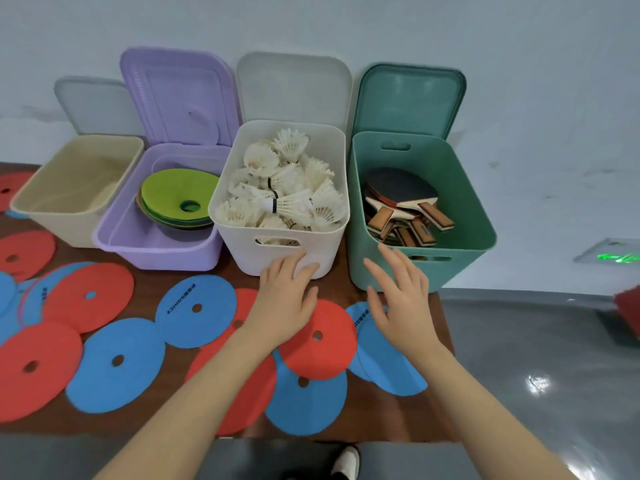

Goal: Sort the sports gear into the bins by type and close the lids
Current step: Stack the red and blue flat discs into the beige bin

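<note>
Four open bins stand in a row with their lids leaning on the wall. The beige bin (pixel 52 209) looks almost bare inside. The purple bin (pixel 152 251) holds green flat discs (pixel 173 188). Shuttlecocks (pixel 287 188) fill the white bin (pixel 242 251). Table tennis paddles (pixel 401 209) lie in the green bin (pixel 460 265). Several red discs (pixel 325 355) and blue discs (pixel 117 368) lie spread over the brown table. My left hand (pixel 284 299) is open, fingers touching the white bin's front. My right hand (pixel 398 292) hovers open in front of the green bin.
The table's right edge (pixel 446 327) runs just past the green bin, with grey floor beyond. A red object (pixel 628 313) shows at the far right. My shoe (pixel 346 462) is below the table's front edge.
</note>
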### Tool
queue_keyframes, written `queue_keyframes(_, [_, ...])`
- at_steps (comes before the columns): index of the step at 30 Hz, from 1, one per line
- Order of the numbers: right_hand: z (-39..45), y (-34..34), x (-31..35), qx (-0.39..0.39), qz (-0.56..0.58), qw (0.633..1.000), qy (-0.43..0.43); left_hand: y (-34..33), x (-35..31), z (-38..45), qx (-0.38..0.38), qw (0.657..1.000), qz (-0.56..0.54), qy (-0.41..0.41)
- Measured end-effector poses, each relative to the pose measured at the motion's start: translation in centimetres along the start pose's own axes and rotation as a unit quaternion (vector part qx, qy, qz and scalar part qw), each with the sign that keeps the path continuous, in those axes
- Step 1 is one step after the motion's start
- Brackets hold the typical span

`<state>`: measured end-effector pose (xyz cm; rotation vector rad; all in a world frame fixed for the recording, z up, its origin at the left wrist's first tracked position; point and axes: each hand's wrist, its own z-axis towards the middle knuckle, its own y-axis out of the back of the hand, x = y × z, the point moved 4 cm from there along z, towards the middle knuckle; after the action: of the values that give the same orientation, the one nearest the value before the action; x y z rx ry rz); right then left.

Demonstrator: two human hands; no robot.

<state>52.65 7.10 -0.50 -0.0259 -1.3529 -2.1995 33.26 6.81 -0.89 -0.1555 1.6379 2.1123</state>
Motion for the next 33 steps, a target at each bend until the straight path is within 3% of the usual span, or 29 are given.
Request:
queue_keyframes(3, [-2.6,-2.2,0.2,0.101,0.002,0.993,-0.053,-2.1,0.8,-2.2,0.038,0.999,-0.014,0.024])
queue_keyframes(8, [-6.5,-7.2,-1.5,0.322,-0.068,0.930,-0.163,-6.6,2.4,-5.0,0.227,0.964,0.055,0.129])
queue_keyframes(12, [-8.4,-9.5,-2.2,0.384,-0.098,0.897,-0.196,-9.1,3.5,-7.2,0.318,0.930,0.076,0.170])
queue_keyframes(16, [-9.4,-10.1,-1.8,0.331,-0.089,0.919,-0.195,-9.6,3.7,-7.5,0.314,0.931,0.061,0.175])
queue_keyframes(21, [-9.6,-10.6,-2.1,0.358,-0.016,0.906,-0.226,-9.7,3.7,-7.6,0.280,0.939,0.009,0.200])
queue_keyframes(24, [-9.3,-10.1,-1.6,0.314,0.056,0.914,-0.249,-9.2,3.6,-7.5,0.226,0.950,-0.028,0.215])
queue_keyframes(29, [-8.7,-8.9,-1.4,0.227,0.141,0.928,-0.260,-9.1,1.9,-6.9,0.153,0.964,-0.136,0.171])
queue_keyframes(33, [-9.7,-7.1,-3.3,0.133,0.131,0.941,-0.283,-9.7,-1.2,-5.8,0.126,0.957,-0.194,0.175])
